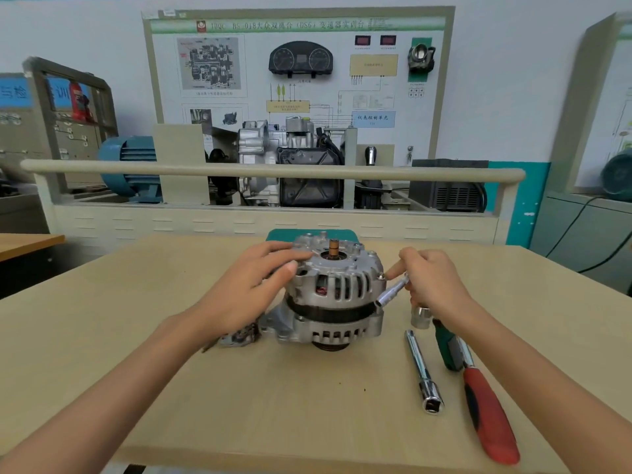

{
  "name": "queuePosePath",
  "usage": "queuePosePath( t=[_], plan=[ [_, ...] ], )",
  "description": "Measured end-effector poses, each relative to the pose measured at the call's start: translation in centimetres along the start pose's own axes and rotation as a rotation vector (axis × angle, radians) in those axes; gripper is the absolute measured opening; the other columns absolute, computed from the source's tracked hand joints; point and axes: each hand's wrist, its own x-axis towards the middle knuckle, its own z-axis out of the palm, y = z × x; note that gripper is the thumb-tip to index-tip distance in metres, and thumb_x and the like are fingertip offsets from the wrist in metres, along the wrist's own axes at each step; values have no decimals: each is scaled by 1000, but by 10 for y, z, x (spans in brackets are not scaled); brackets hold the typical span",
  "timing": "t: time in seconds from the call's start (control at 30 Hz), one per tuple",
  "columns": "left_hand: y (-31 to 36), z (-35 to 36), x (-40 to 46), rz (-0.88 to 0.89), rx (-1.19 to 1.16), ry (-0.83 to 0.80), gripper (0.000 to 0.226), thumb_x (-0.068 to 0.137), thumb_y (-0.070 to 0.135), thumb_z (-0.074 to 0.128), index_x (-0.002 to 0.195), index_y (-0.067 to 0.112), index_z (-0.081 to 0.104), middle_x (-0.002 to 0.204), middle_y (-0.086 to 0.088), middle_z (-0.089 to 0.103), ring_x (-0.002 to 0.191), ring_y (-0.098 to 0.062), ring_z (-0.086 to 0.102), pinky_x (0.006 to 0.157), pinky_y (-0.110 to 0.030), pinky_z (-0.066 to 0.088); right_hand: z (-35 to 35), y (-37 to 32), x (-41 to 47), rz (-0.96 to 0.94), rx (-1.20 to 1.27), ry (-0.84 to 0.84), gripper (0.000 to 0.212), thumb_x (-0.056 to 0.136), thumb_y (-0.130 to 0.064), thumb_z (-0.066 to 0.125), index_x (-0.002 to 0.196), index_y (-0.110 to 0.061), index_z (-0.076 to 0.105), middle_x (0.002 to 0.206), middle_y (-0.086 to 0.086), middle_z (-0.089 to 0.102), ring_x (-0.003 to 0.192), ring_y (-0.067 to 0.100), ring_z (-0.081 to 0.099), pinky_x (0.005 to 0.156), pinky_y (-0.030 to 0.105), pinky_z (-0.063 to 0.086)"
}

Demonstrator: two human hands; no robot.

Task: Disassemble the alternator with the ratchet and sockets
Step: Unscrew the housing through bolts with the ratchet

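Head view: the left hand (260,285) lies spread, fingers straight, on the ribbed cast-metal alternator (333,295) mid-table (171,388). The right hand (431,282) pinches a slim chrome socket (393,291) tilted against the housing. A red-handled ratchet (485,405) and steel extension bar (422,371) lie beside.

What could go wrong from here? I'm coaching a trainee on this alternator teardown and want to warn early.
1. The alternator stands unclamped on the table, steadied only by the left hand resting flat on top; it could tip or slide under torque.
2. The right hand holds a small socket at a slant beside the bolt; it may slip off.
3. The extension bar lies loose and could roll.
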Motion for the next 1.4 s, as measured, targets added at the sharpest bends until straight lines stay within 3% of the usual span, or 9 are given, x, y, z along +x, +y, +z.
queuePosePath(
  t=[0.13,0.33,0.53,0.73,0.9,1.03,1.17,1.3,1.4],
  plan=[
    [3,4,5,-8,15,119,32,100,23,40,128,26,57,129,12,49,124,-2,38,100,-17,27,-9,-9,3,-77,32,94,32,89,-15,43,60,-3,51,53,6,38,49,17,33,44,26,30],
    [24,28,9,104,29,16,40,98,36,34,133,22,50,126,15,48,113,8,33,94,-12,25,1,-26,-3,-390,-186,129,32,86,-12,46,56,-4,41,52,3,32,49,15,29,49,26,25],
    [15,16,12,-6,-213,-80,32,100,19,41,126,35,52,123,25,49,112,14,41,93,-7,29,28,-58,-5,-585,-477,97,34,95,-24,39,67,-10,52,57,0,48,54,17,47,51,30,38],
    [12,12,14,-75,-525,-107,29,94,25,43,101,42,66,112,41,56,111,20,44,88,1,31,45,-77,-2,-725,-717,152,33,97,-29,37,65,-18,39,57,-8,36,62,18,43,54,29,26],
    [15,13,27,-84,-483,-223,24,93,20,44,101,30,65,135,6,50,133,-16,39,114,-41,25,44,-92,4,-883,-900,21,30,95,-28,39,74,-11,52,58,-4,37,64,22,46,55,30,28],
    [14,16,13,-103,-550,-186,27,87,43,49,105,44,70,127,30,49,129,3,34,109,-28,25,42,-101,7,-1008,-929,-185,31,96,-31,40,73,-14,52,55,-9,39,52,10,40,47,26,25],
    [23,13,15,-20,-538,-182,22,96,32,49,102,40,69,114,29,57,113,13,47,95,-7,37,47,-95,8,-918,-651,-360,35,96,-33,46,64,-19,44,56,-9,42,54,5,40,57,30,36],
    [23,14,14,-31,-634,-150,23,84,38,56,98,30,73,114,14,66,118,-5,54,108,-35,38,46,-91,2,-807,-422,-329,40,96,-26,47,59,-14,36,54,-4,36,53,10,35,57,30,30],
    [19,17,13,-71,-686,-85,24,80,35,61,95,24,76,116,11,66,129,-14,46,112,-43,32,50,-92,-8,-807,-656,-129,29,95,-23,42,69,-13,39,57,-2,39,54,16,37,54,31,29]
  ],
)
